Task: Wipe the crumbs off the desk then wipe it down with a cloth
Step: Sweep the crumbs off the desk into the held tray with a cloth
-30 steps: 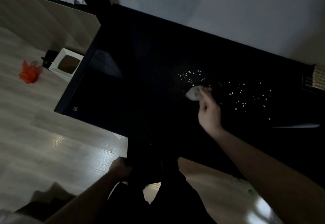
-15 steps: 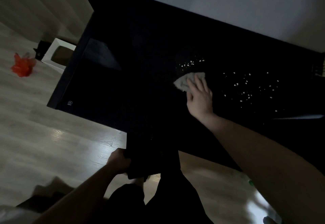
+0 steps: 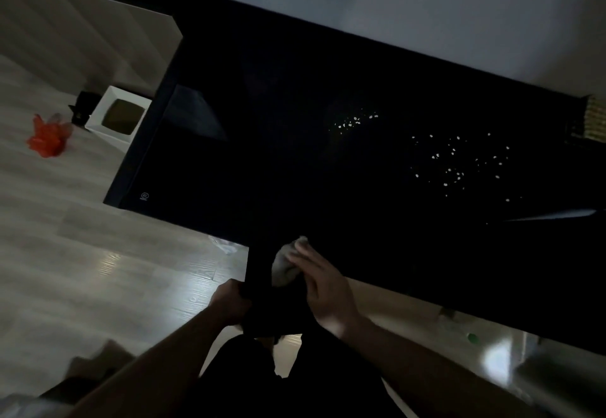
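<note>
Desk (image 3: pixel 295 155) edge: cloth (image 3: pixel 284 268), right hand (image 3: pixel 323 289)

Dark item (image 3: pixel 262 299) below desk (image 3: pixel 295 106) edge: unidentifiable, gripped by left hand (image 3: pixel 229 302). Woven object (image 3: pixel 595 119) beside desk: cropped.

- The surface (image 3: pixel 295 161) looks to me like a black, smooth top with a faint sheen; a dull reflection shows near its left edge.
- The cloth (image 3: pixel 284 268) under my right hand (image 3: pixel 323 286) reads as soft, pale, crumpled fabric, matt.
- The crumbs (image 3: pixel 454 163) look like dry, pale, matt specks.
- The floor (image 3: pixel 82 270) I take for light wood-look planks, smooth and glossy, with bright glare patches.
- The box (image 3: pixel 113 122) on the floor looks like white matt card.
- The orange bag (image 3: pixel 46 138) looks like thin, crinkled plastic.
</note>
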The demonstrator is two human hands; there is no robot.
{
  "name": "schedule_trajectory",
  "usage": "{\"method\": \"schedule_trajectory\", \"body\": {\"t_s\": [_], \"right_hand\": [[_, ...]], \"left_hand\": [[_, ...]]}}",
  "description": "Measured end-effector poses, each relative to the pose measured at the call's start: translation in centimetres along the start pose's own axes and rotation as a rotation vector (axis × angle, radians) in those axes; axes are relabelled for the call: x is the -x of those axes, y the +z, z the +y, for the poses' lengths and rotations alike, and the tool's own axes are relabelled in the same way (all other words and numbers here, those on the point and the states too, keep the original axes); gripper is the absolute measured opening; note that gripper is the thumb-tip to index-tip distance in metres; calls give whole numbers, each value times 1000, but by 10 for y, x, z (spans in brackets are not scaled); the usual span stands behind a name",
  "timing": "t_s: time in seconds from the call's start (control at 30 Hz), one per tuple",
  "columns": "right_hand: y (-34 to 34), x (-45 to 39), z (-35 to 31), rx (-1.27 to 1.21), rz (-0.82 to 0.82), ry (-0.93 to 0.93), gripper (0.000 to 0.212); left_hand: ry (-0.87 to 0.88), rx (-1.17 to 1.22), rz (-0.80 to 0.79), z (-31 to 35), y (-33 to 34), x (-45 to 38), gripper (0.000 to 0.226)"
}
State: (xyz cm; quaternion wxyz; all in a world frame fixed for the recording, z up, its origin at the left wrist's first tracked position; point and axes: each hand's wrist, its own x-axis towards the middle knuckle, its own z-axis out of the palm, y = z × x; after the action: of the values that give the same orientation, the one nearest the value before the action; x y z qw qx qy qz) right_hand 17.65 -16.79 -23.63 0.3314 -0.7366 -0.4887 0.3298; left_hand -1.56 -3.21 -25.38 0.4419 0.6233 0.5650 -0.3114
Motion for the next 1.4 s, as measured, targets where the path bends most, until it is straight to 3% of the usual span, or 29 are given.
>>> {"method": "schedule_trajectory", "body": {"t_s": [0.1,0.23,0.33,0.5,0.7,0.9,1.13,1.23,1.4], "right_hand": [[-42,-40,1,-68,159,17,47],[-104,-124,31,58,410,40,52],[-150,-185,54,151,469,123,48],[-194,-257,88,360,393,212,48],[-169,-276,94,552,250,225,54],[-104,-194,53,507,61,-78,53],[-33,-70,37,203,-150,-177,45],[-48,-79,28,65,-103,-111,45],[-109,-169,34,93,243,-35,54]], "left_hand": [[6,-10,5,0,-2,1,9],[1,-14,14,4,-4,2,11],[-3,-20,16,6,-7,-1,11],[-25,2,39,6,-6,-6,15],[-27,32,42,3,-1,-12,10],[-8,18,25,9,-4,-9,12],[12,-42,5,13,-10,-6,11],[27,-51,-9,14,-13,-3,16],[-7,-33,1,11,-13,-4,15]]}}
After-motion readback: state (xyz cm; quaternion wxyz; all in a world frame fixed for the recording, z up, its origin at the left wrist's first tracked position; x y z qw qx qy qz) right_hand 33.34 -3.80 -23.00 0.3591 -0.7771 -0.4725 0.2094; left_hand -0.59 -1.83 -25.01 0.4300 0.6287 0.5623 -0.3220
